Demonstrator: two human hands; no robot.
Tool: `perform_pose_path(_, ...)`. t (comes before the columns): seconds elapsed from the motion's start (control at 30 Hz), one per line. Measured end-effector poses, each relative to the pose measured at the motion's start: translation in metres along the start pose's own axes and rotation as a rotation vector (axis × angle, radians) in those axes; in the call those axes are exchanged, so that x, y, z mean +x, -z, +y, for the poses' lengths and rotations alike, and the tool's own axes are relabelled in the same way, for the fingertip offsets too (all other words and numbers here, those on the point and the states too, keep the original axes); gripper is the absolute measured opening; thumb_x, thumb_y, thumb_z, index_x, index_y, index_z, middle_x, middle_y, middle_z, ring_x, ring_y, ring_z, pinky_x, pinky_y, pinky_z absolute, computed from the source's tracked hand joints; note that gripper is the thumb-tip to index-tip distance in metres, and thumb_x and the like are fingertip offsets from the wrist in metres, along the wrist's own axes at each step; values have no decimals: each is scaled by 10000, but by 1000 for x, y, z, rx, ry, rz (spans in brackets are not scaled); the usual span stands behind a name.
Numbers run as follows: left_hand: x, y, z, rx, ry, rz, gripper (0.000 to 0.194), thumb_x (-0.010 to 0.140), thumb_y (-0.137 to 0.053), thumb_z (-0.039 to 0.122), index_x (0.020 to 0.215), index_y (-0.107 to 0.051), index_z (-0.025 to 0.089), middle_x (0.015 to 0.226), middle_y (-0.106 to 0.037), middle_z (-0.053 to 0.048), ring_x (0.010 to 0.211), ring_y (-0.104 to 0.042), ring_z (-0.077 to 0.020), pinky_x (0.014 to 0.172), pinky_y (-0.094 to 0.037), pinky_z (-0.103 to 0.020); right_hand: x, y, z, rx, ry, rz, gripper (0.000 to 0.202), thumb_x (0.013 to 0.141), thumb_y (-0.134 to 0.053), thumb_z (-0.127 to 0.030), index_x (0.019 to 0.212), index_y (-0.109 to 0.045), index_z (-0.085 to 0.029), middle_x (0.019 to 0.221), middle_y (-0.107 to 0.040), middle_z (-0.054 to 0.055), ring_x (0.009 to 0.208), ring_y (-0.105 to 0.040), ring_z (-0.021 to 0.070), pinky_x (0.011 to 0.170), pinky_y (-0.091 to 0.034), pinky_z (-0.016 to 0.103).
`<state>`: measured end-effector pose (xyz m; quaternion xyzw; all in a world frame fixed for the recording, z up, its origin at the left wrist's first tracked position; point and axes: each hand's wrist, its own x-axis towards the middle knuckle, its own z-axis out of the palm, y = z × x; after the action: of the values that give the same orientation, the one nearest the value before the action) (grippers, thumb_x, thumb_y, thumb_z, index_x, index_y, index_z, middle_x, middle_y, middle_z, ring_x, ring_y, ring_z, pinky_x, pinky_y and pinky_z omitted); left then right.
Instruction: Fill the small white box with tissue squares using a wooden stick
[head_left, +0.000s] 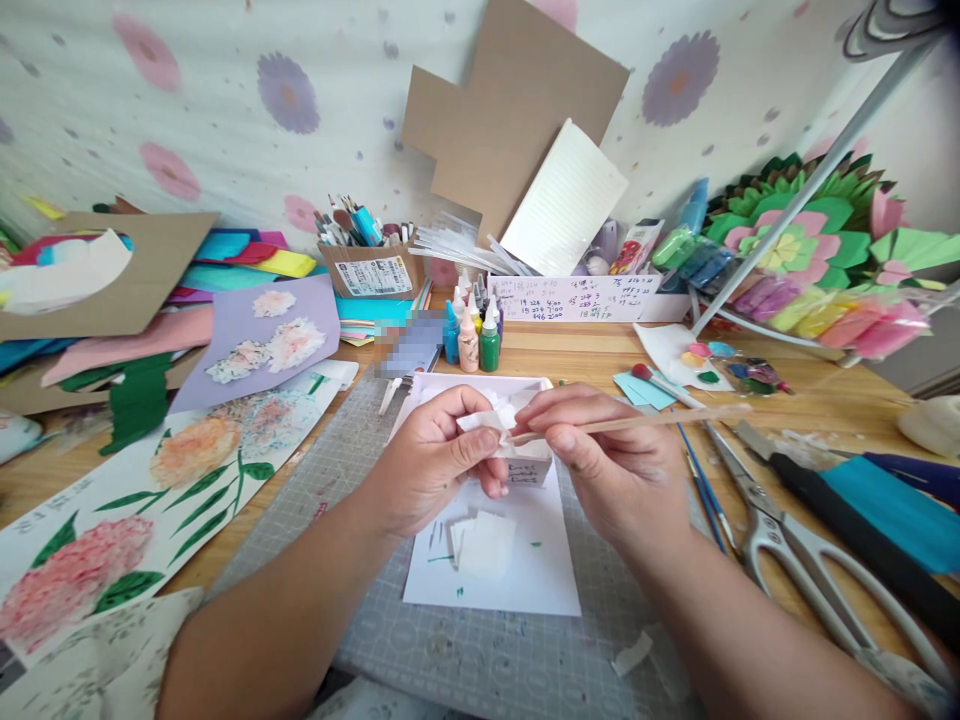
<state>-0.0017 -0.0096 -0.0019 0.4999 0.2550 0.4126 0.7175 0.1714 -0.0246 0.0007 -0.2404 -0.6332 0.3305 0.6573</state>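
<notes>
My left hand (442,455) pinches a small crumpled piece of white paper (484,420) between thumb and fingers. Beside it, my right hand (600,450) is closed on a thin pale stick (652,420), whose left end meets the white paper. Under both hands lies a white sheet (536,570) with a few green marks. Several small white paper squares (486,543) are stacked loosely on that sheet. A shallow white box (480,383) stands behind the hands, partly hidden by them.
Grey cutting mat (442,650) beneath the sheet. Scissors (765,520) and blue brushes (705,490) lie right. Paint bottles (469,335) stand behind the box, near a carton of pens (371,270). Flower paintings (187,470) are left; a lamp arm (810,190) slants at right.
</notes>
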Motion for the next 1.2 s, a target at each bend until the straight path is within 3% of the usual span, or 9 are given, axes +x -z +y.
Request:
perform_pose_path(0.1, 1, 1, -2, 132, -91, 141, 243, 826, -710, 380, 853, -553, 196, 657, -616, 33, 566, -565, -115, 577, -471, -253, 0, 0, 1, -30, 0, 7, 162, 853, -670, -156, 846, -779, -276, 819, -778, 15, 830, -712, 195, 801, -578, 385)
perform_pose_path(0.2, -1, 3, -2, 388, -358, 401, 173, 854, -676, 341, 847, -570, 204, 744, -565, 28, 686, -533, -117, 661, -438, -243, -1, 0, 1, -64, 13, 29, 171, 860, -663, -156, 831, -781, -277, 807, -775, 13, 831, -708, 188, 817, -574, 378)
perform_pose_path(0.3, -6, 5, -1, 600, -502, 380, 162, 813, -713, 310, 841, -588, 210, 788, -572, 13, 751, -536, -141, 736, -436, -267, -1, -1, 2, -78, 18, 41, 175, 863, -661, -153, 834, -779, -278, 814, -772, 10, 845, -706, 185, 841, -564, 376)
perform_pose_path(0.4, -8, 4, 0, 689, -452, 250, 255, 727, -786, 288, 913, -629, 212, 872, -633, -22, 864, -581, -193, 815, -454, -309, -2, -2, 4, -48, 5, 36, 178, 864, -661, -156, 844, -774, -292, 821, -771, 5, 856, -704, 191, 848, -562, 388)
perform_pose_path(0.47, -8, 1, 0, 678, -388, 246, 203, 764, -753, 297, 905, -641, 204, 870, -649, -29, 852, -592, -193, 801, -462, -312, -2, -2, 5, -16, -9, 38, 176, 864, -663, -159, 849, -773, -296, 819, -768, 4, 857, -700, 192, 853, -560, 391)
perform_pose_path(0.6, -4, 0, 2, 589, -271, 317, 144, 842, -659, 310, 791, -632, 177, 762, -620, -4, 702, -558, -144, 658, -432, -266, -2, -1, 10, 54, -71, 73, 152, 859, -676, -178, 820, -773, -288, 811, -752, 7, 867, -687, 181, 853, -562, 371)
perform_pose_path(0.93, 3, 12, 5, 197, -255, 502, 173, 798, -693, 297, 725, -588, 180, 625, -568, 32, 593, -509, -109, 550, -387, -226, 2, 7, 18, 153, -267, 217, 82, 817, -729, -293, 784, -744, -219, 818, -745, 13, 671, -715, 134, 642, -604, 272)
perform_pose_path(1.03, 5, 12, 7, 160, -256, 537, 184, 759, -711, 276, 702, -565, 181, 599, -554, 42, 564, -502, -103, 524, -376, -219, 4, 10, 22, 19, -286, 211, 140, 812, -725, -335, 751, -727, -209, 780, -742, 17, 664, -712, 147, 636, -595, 291)
perform_pose_path(1.2, 3, 10, 7, 256, -272, 494, 161, 744, -724, 227, 717, -573, 177, 595, -541, 56, 540, -452, -74, 525, -349, -196, 7, 14, 31, -432, -175, -25, 162, 829, -687, -302, 689, -712, -226, 771, -748, 44, 747, -701, 195, 684, -561, 354)
